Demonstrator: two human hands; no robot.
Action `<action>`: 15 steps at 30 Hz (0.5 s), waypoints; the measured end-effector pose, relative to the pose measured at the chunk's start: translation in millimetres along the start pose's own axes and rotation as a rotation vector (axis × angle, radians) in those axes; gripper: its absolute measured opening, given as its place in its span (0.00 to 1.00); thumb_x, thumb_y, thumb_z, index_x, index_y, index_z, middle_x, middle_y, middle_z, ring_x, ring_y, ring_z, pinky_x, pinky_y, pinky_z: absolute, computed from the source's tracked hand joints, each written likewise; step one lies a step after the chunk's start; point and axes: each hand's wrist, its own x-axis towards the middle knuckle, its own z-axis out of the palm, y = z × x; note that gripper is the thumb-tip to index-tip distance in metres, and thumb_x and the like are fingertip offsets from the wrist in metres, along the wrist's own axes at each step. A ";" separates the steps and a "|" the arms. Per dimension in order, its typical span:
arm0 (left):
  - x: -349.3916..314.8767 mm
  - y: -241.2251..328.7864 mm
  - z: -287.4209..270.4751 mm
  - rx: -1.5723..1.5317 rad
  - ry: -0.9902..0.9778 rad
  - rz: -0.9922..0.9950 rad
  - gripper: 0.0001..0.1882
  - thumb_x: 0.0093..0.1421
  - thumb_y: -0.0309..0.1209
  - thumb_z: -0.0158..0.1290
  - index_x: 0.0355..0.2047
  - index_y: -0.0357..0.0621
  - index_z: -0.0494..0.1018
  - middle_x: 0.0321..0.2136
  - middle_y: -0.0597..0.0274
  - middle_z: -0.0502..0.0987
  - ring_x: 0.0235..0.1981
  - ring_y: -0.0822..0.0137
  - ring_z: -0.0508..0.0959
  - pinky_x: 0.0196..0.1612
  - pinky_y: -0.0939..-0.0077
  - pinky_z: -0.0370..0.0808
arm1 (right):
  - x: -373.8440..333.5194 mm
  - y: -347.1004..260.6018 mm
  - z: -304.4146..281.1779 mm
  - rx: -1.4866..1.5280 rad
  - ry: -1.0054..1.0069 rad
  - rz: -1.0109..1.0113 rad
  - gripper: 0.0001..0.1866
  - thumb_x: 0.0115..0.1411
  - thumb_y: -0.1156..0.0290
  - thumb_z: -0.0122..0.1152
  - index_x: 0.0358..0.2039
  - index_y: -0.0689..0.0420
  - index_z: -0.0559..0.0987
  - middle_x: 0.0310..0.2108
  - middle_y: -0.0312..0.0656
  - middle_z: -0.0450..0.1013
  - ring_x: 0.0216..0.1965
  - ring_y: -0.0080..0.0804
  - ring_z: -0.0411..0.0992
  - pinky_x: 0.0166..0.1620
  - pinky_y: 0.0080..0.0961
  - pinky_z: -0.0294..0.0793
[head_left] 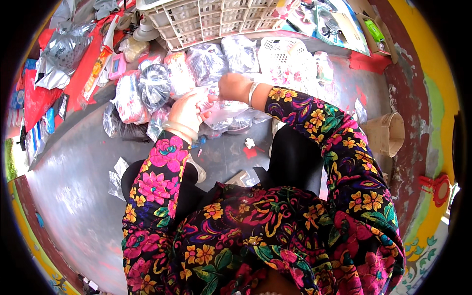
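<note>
Both my hands are raised in front of me over a pile of clear plastic bags. My left hand (185, 113) is closed, its fingertips pinching the gathered top of a clear plastic bag (224, 118) with pinkish contents. Just to the right, my right hand (235, 87) is curled into a fist close to the same bag; its fingertips are turned away, so what they grip is hidden. Behind my hands lie several filled bags, among them a dark-filled one (154, 86), a red-and-white one (131, 98) and a whitish one (240, 53).
A large beige plastic crate (206, 24) stands at the far side. Beside the bags is a white perforated basket (282, 51). An open cardboard box (386, 133) sits right of my knee. Red cloth and packages (73, 91) lie at far left; paper scraps (250, 143) lie on the grey floor.
</note>
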 end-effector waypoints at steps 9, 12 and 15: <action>-3.6 3.4 -3.0 -0.015 0.002 -0.019 0.15 0.56 0.30 0.40 0.42 0.40 0.66 0.34 0.57 0.73 0.34 0.67 0.72 0.32 0.78 0.67 | 17.1 -6.3 40.1 -0.425 -0.157 -0.666 0.11 0.46 0.68 0.47 0.24 0.56 0.78 0.26 0.49 0.73 0.29 0.41 0.72 0.33 0.32 0.69; 3.6 -0.4 8.4 -0.032 -0.028 -0.046 0.15 0.55 0.29 0.40 0.42 0.38 0.65 0.34 0.56 0.73 0.34 0.65 0.73 0.32 0.77 0.68 | 22.5 14.7 67.8 -0.215 -0.238 -0.456 0.12 0.46 0.68 0.47 0.29 0.53 0.78 0.27 0.47 0.73 0.26 0.36 0.72 0.28 0.30 0.69; 5.5 -2.1 1.8 -0.059 -0.069 -0.032 0.15 0.55 0.29 0.40 0.42 0.35 0.64 0.35 0.53 0.72 0.35 0.64 0.73 0.33 0.77 0.68 | 10.0 14.2 43.0 0.195 -0.429 -0.230 0.16 0.47 0.71 0.46 0.37 0.52 0.76 0.28 0.44 0.73 0.25 0.30 0.72 0.25 0.27 0.70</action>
